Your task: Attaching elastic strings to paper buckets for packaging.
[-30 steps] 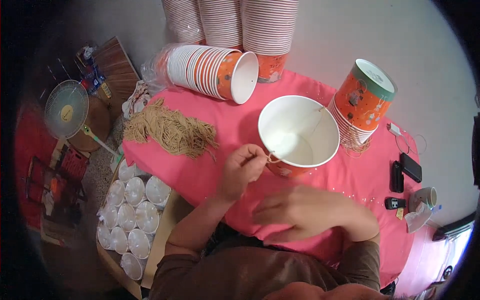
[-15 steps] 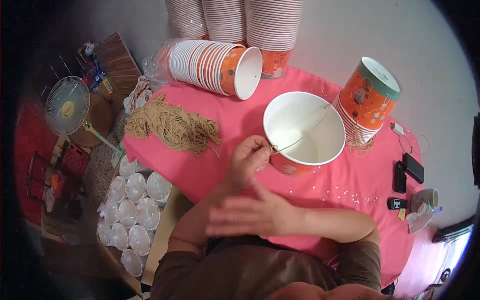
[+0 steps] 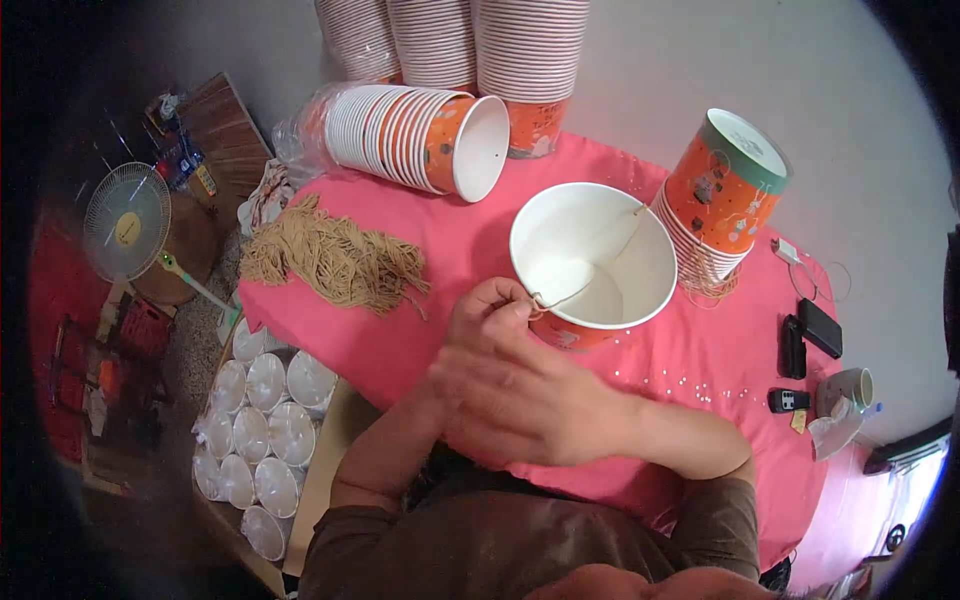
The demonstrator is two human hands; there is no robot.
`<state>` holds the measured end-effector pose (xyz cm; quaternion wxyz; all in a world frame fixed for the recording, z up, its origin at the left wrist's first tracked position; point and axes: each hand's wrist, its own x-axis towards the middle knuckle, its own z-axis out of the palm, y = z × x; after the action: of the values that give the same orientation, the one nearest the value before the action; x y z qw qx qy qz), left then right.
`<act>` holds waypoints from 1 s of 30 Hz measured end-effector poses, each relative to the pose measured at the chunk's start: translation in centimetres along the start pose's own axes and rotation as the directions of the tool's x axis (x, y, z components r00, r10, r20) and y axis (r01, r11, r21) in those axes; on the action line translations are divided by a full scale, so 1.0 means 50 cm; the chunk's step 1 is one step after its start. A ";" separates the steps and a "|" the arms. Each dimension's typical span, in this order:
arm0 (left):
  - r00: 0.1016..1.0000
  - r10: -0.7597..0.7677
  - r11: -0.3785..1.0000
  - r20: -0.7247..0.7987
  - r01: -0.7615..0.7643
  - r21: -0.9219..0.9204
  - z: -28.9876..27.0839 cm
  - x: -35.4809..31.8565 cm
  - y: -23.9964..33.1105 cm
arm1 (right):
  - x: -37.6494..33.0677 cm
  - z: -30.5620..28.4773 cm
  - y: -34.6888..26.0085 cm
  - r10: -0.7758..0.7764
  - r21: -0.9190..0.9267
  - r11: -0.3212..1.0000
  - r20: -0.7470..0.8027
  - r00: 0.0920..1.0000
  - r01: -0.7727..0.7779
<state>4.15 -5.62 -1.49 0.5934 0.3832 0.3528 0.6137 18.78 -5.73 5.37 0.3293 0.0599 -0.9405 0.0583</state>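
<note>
A white-lined orange paper bucket [image 3: 650,243] stands upright on the pink cloth in front of me. A thin tan string [image 3: 622,250] runs across its mouth from the far right rim to the near left rim. At that near rim, the fingertips of my left hand [image 3: 490,312] pinch the string's looped end. My right hand [image 3: 520,400] passes in front of my left wrist, its fingers stretched out and partly blurred, with nothing seen in them. It hides part of my left hand and forearm.
A bundle of tan strings [image 3: 335,255] lies left of the bucket. Nested paper buckets [image 3: 385,135] lie behind it, and tall stacks [image 3: 530,60] stand farther back. An upside-down bucket stack [image 3: 725,185] is at right. White specks, a remote [image 3: 789,401] and a cup [image 3: 850,390] lie nearby.
My right hand has moved up and closer to my left hand, now overlapping its wrist. The left hand keeps its pinch on the string. The whole view has shifted slightly.
</note>
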 end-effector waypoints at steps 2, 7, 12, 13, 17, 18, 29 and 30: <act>0.890 0.412 0.679 0.197 -0.443 0.586 -0.020 0.016 -0.018 | 0.008 -0.014 0.023 0.287 0.263 0.937 -0.213 0.934 -0.228; 0.984 0.036 0.959 0.173 0.014 -0.283 0.021 -0.018 0.029 | -0.028 -0.113 0.071 0.412 0.242 0.904 -0.272 0.870 -0.352; 0.989 -0.012 0.930 0.146 0.064 -0.362 0.034 -0.023 0.044 | -0.022 -0.118 0.055 0.529 0.349 0.820 -0.165 0.832 -0.453; 0.989 -0.015 0.930 0.148 0.068 -0.362 0.037 -0.024 0.046 | -0.021 -0.112 0.054 0.535 0.328 0.820 -0.147 0.832 -0.469; 0.986 -0.039 0.921 0.161 0.098 -0.377 0.034 -0.028 0.042 | -0.022 -0.087 0.059 0.527 0.282 0.833 -0.139 0.838 -0.477; 0.983 -0.017 0.915 0.180 0.088 -0.393 0.031 -0.030 0.041 | -0.021 -0.082 0.060 0.502 0.264 0.852 -0.170 0.848 -0.452; 0.991 0.099 0.988 0.095 -0.087 -0.126 0.043 -0.037 0.051 | -0.026 -0.083 0.062 0.453 0.235 0.884 -0.221 0.864 -0.404; 0.986 0.144 0.989 0.089 -0.141 -0.040 0.045 -0.037 0.050 | -0.028 -0.085 0.063 0.430 0.193 0.899 -0.215 0.877 -0.394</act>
<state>5.02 -7.63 1.70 0.5699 0.4251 0.2866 0.6422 21.99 -1.88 7.57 0.4209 -0.1263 -0.8753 0.2018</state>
